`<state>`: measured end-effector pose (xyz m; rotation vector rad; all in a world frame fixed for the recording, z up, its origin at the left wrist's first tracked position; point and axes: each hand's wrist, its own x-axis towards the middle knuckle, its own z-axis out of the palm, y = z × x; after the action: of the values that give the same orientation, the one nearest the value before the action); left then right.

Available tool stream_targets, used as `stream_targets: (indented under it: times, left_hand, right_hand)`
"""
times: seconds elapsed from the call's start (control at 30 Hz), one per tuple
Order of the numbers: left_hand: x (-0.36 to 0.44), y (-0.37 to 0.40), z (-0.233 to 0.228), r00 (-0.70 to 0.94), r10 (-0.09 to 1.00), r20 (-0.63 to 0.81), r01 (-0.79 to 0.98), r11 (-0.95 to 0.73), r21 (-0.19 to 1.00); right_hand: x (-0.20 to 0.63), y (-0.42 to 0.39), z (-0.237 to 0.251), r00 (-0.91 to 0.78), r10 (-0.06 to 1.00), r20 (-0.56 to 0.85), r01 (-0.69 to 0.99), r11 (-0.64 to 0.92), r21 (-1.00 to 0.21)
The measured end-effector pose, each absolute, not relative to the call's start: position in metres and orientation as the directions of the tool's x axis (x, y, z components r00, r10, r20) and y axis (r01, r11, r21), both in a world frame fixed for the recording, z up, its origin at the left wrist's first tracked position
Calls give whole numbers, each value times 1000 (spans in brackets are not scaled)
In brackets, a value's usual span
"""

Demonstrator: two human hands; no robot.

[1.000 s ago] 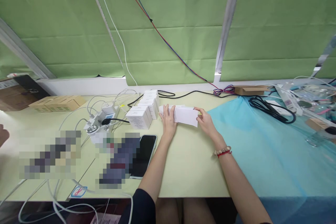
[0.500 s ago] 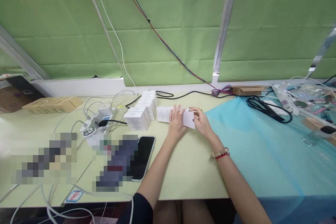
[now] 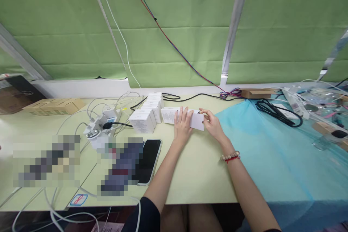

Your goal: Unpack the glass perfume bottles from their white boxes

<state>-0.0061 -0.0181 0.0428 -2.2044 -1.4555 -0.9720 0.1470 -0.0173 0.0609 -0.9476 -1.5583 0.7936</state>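
While a white box [image 3: 169, 115] is steadied on the worktop [image 3: 198, 174] by the left hand [image 3: 183, 127], its right end is attended to by the right hand [image 3: 213, 125]. In the head view, the printed front of the box is partly covered by the left fingers, which are closed over it with their tips at the top edge. At the right end a plain panel [image 3: 197, 120] is exposed, and its outer edge is touched by the right thumb and bent forefinger; whether it is pinched between them cannot be told. Just to the left, white cartons [image 3: 143, 120] are lined up; nearer the front, a phone [image 3: 149, 159] is laid. The step in hand is judged to be the handling of an end flap, though whether it is being opened or shut cannot be made out. Next, a firm hold seems called for on the left, with light fingertip pressure on the right.
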Motion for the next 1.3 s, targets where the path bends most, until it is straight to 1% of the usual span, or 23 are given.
stream_targets:
  times: [0.13,0.23,0.33,0.43,0.6,0.7,0.8,0.9,0.97,1.0,1.07,1.17,1.23,1.3]
  left_hand:
    - [-11,-15,39,231,668,708,914,-399,79]
    - [-19,-11,35,147,672,726,931,-342,128]
    - [-25,-9,33,81,671,737,933,-312,182]
    - [-23,-9,31,95,674,733,916,-347,201]
    - [-17,-10,29,131,646,752,862,-449,236]
    - [-18,-8,28,168,644,746,827,-503,249]
    - [-20,-5,27,203,648,734,809,-534,248]
    - [-21,-2,25,206,642,738,791,-553,261]
    - [-20,-3,26,153,629,762,775,-555,303]
    - [-19,-3,28,97,617,781,767,-546,336]
    - [-18,-4,31,-58,582,811,753,-508,419]
    - [-16,-6,35,-261,546,796,739,-417,529]
    - [-16,-5,36,-325,549,770,733,-368,572]
    - [-16,-4,36,-347,558,754,721,-356,595]
  right_hand:
    - [150,-16,60,-68,896,438,146,443,-884]
    - [157,-13,59,-29,897,442,125,442,-888]
    - [164,-9,57,44,906,422,76,418,-905]
    - [167,-6,54,129,910,394,56,390,-919]
    - [166,1,45,301,871,388,133,364,-922]
    - [168,5,41,373,844,385,177,343,-923]
    - [171,7,38,391,837,384,209,325,-922]
    - [171,6,37,347,859,376,222,314,-923]
    - [168,5,37,289,885,366,228,307,-924]
    - [167,4,36,258,897,359,232,303,-924]
    - [162,3,35,206,914,348,245,296,-923]
    - [158,3,31,157,927,340,269,291,-918]
    - [156,4,29,149,928,342,287,291,-913]
    - [157,4,29,154,926,346,310,287,-906]
